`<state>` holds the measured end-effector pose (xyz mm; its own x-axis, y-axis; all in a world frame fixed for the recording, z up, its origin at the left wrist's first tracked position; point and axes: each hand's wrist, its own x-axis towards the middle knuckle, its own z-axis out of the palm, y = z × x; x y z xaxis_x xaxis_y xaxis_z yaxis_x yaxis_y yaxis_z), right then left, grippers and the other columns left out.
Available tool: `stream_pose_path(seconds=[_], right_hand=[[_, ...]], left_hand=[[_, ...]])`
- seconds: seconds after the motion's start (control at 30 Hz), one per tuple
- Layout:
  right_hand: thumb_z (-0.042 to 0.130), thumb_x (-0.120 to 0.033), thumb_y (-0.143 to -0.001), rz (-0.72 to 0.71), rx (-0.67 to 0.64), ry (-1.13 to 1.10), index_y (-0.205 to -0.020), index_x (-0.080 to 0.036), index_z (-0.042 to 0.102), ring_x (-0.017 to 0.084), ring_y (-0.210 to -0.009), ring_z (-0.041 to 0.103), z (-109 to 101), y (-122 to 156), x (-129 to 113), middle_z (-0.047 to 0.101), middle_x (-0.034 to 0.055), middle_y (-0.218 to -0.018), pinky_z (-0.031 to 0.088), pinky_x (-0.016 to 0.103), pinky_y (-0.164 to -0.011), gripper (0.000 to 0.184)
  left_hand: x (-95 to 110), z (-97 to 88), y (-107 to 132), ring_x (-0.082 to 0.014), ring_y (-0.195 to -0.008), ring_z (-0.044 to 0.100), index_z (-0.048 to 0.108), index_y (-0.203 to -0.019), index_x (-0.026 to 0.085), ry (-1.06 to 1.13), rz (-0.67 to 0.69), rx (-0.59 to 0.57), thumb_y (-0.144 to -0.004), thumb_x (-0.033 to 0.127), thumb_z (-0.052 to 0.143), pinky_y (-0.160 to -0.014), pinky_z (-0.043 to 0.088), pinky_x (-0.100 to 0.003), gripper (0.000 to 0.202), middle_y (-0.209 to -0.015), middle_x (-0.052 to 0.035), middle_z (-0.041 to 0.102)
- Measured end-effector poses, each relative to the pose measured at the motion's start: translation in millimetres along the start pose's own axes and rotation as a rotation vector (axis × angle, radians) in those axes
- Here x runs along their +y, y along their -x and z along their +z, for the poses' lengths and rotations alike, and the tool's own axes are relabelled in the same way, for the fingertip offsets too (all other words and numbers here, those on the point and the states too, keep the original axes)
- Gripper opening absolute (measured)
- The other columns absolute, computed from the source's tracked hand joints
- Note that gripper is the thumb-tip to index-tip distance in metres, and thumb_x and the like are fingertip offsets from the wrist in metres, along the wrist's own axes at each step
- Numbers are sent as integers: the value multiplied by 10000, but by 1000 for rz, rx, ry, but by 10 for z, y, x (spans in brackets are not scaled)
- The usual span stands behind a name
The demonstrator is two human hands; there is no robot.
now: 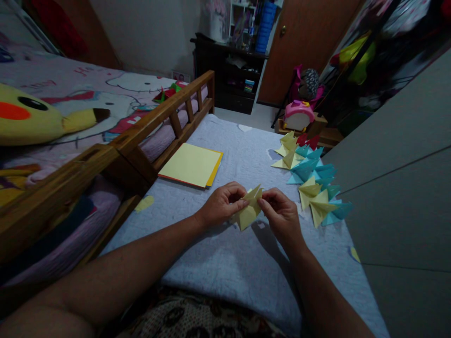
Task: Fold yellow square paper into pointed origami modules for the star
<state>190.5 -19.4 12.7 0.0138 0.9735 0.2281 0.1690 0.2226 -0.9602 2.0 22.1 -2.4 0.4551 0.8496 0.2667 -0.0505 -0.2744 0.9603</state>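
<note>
A partly folded yellow paper piece [249, 210] is held between both hands just above a pale blue blanket [225, 263]. My left hand [221, 205] pinches its left side with closed fingers. My right hand [279, 213] pinches its upper right edge, fingers curled. A flat stack of yellow paper sheets [192, 165] lies on the blanket to the upper left of the hands. To the right of the hands sits a row of several finished folded paper pieces [312, 180], yellow, blue and red.
A wooden bed rail [141, 136] runs along the left, with a patterned bedsheet and a yellow plush toy [38, 117] behind it. A grey panel [405, 188] rises on the right. A dark shelf unit [229, 75], a brown door and toys stand at the back.
</note>
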Motion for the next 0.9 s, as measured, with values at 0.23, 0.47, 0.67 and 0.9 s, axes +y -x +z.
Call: stream_pose_path(seconds=[0.23,0.47,0.67,0.9], right_hand=[[612,-194,-910,-246,138,181,-830,-228,600,136,-711,522,25,37,-40,536,-17,-781,432,269,-643,87],[592,-169,-876,-277,158,465,-766,-214,547,112,-599,475,42,18,13,503,-41,-694,392,247,-580,127],[579,-214,-853,-103,60,546,-758,-206,569,130,-596,512,60,5,160,552,-23,-683,397,263,-583,96],[523,-111,-794,-183,-93,634,-930,-191,708,223,-884,590,4,2,206,627,77,-907,476,366,-820,243]], left_hand=[[1,72,-3,-111,-791,629,475,-1220,254,421,-323,189,-748,309,802,-705,509,-252,577,-1139,-25,571],[-14,57,-19,-106,-619,563,489,-1164,212,388,-452,107,-795,376,729,-565,426,-215,470,-813,34,575],[-14,3,-5,-158,-735,593,598,-1017,186,-273,-263,59,-870,237,591,-707,497,-311,155,-873,-20,618],[-34,3,31,-274,-1182,529,642,-1124,191,-708,13,-17,-824,239,730,-1040,429,-441,316,-1224,-100,594]])
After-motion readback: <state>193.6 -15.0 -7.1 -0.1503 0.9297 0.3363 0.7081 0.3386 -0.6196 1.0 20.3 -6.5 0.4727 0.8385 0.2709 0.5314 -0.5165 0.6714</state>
